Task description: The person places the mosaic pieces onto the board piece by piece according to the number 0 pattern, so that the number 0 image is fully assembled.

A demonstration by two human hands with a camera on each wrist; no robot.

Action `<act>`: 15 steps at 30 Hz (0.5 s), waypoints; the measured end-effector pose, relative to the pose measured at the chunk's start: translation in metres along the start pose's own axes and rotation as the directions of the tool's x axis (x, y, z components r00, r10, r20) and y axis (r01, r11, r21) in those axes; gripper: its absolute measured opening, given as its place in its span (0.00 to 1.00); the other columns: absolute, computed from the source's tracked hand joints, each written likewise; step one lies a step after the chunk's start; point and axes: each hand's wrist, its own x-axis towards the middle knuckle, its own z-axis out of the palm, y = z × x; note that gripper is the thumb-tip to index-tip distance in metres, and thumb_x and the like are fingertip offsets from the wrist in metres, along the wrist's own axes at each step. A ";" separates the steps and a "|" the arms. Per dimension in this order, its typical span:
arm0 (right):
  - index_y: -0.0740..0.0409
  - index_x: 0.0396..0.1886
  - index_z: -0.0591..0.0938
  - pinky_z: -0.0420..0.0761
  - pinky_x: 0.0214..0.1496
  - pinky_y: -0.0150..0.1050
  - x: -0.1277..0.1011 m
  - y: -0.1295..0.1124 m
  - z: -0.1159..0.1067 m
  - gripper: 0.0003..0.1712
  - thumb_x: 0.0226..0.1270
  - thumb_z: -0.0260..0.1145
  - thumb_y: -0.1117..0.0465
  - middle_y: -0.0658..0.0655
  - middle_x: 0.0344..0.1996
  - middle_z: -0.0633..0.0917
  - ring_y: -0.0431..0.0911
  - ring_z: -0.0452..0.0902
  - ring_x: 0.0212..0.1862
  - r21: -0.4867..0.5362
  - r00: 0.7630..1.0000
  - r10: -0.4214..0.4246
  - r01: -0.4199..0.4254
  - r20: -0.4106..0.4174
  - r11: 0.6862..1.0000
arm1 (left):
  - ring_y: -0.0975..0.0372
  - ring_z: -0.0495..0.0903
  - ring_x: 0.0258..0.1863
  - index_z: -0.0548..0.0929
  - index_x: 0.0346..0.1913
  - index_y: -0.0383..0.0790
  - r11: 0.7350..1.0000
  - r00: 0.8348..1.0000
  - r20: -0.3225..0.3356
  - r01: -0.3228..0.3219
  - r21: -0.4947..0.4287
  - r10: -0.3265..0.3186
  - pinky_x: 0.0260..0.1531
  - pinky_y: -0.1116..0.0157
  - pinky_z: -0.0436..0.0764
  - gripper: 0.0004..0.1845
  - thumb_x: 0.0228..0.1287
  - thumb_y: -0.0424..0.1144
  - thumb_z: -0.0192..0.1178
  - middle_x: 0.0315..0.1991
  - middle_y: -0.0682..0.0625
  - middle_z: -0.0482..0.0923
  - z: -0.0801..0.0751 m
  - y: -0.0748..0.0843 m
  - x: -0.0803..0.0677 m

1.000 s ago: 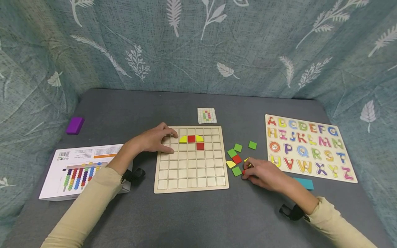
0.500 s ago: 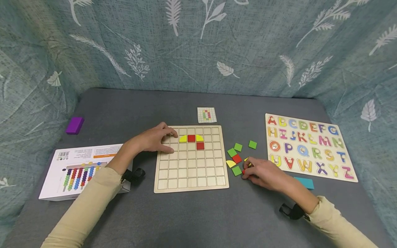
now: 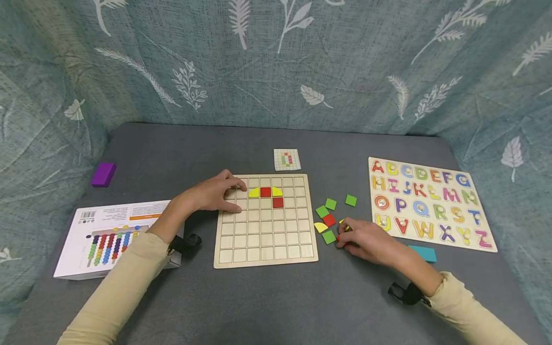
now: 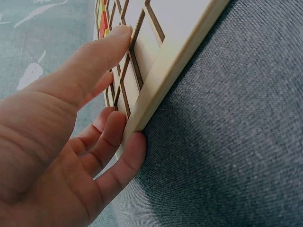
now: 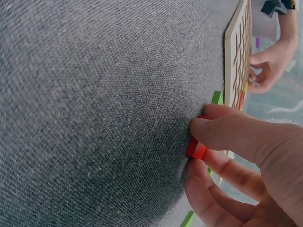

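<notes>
A wooden grid board (image 3: 267, 239) lies mid-table. Set in its upper cells are two red square tiles (image 3: 278, 202) and two yellow quarter-round tiles (image 3: 254, 192). My left hand (image 3: 211, 194) rests on the board's left edge, thumb and fingers spread; in the left wrist view the fingertips (image 4: 136, 144) touch its rim. To the right of the board, my right hand (image 3: 368, 242) pinches a red tile (image 5: 196, 147) between thumb and fingers, low at the tabletop. Loose beside it lie several green square tiles (image 3: 328, 237), a red tile (image 3: 329, 220) and a yellow quarter-round tile (image 3: 320, 227).
Behind the board lies a small pattern card (image 3: 287, 159). A wooden alphabet puzzle (image 3: 431, 206) is at right, with a teal block (image 3: 423, 254) below it. On the left are a white toy box (image 3: 108, 213) and a purple block (image 3: 103, 175). A patterned curtain (image 3: 276, 72) hangs behind.
</notes>
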 end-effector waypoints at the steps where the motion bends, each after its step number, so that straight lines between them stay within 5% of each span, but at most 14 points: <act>1: 0.51 0.34 0.88 0.77 0.37 0.37 0.000 0.000 0.000 0.07 0.57 0.73 0.66 0.52 0.39 0.79 0.39 0.73 0.33 0.000 1.000 0.001 -0.001 0.000 1.000 | 0.57 0.67 0.40 0.75 0.61 0.45 1.000 1.000 -0.001 0.000 0.000 0.000 0.38 0.62 0.67 0.29 0.57 0.45 0.70 0.48 0.44 0.64 0.000 0.000 0.000; 15: 0.51 0.32 0.88 0.76 0.36 0.35 0.003 -0.001 -0.001 0.06 0.55 0.74 0.66 0.51 0.37 0.78 0.38 0.72 0.32 0.011 1.000 0.016 -0.016 0.002 1.000 | 0.57 0.66 0.39 0.75 0.61 0.44 1.000 1.000 -0.006 -0.012 0.003 0.012 0.38 0.62 0.66 0.28 0.57 0.45 0.70 0.47 0.44 0.64 0.000 0.000 -0.001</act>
